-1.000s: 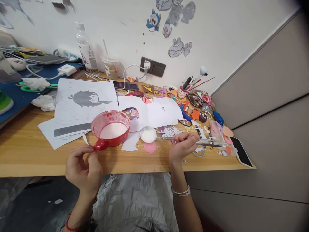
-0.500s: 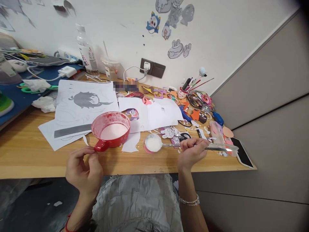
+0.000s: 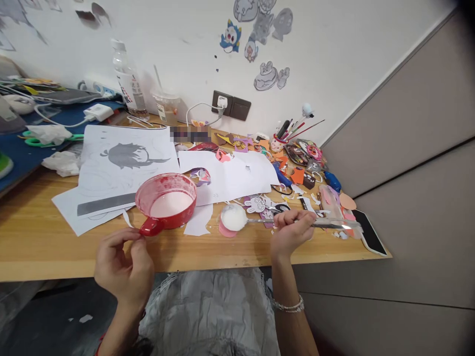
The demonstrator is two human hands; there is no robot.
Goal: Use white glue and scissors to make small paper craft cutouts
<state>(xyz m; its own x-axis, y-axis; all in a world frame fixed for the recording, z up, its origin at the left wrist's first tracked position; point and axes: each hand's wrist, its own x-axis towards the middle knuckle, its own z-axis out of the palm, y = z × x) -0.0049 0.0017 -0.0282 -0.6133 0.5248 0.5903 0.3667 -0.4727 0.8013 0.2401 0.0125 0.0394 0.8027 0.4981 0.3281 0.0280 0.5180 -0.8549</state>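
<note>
A small red pan (image 3: 182, 217) with white matter inside it is held above the desk, its inner wall smeared pale. Thumb and fingertips of my left hand (image 3: 124, 262) pinch the end of its stubby handle (image 3: 151, 226). To the right, my right hand (image 3: 291, 232) is closed round the long metal handle of a spoon (image 3: 258, 221). The spoon's bowl carries a heap of white stuff (image 3: 233, 216), whose texture I cannot make out for sure. It hangs to the right of the pan, apart from it, over a pink round piece (image 3: 227, 230).
Drawn sheets (image 3: 124, 170) and cut white paper (image 3: 237, 173) lie behind the pan. Paper scraps, scissors (image 3: 281, 208) and a pen cup (image 3: 278, 143) crowd the right. A phone (image 3: 368, 232) lies near the right edge. A bottle (image 3: 128, 86) and plastic cup (image 3: 166, 109) stand behind.
The whole view has shifted slightly, so most things sit a little further left. Both hands keep their holds, and the spoon and pan stay about where they were relative to each other.
</note>
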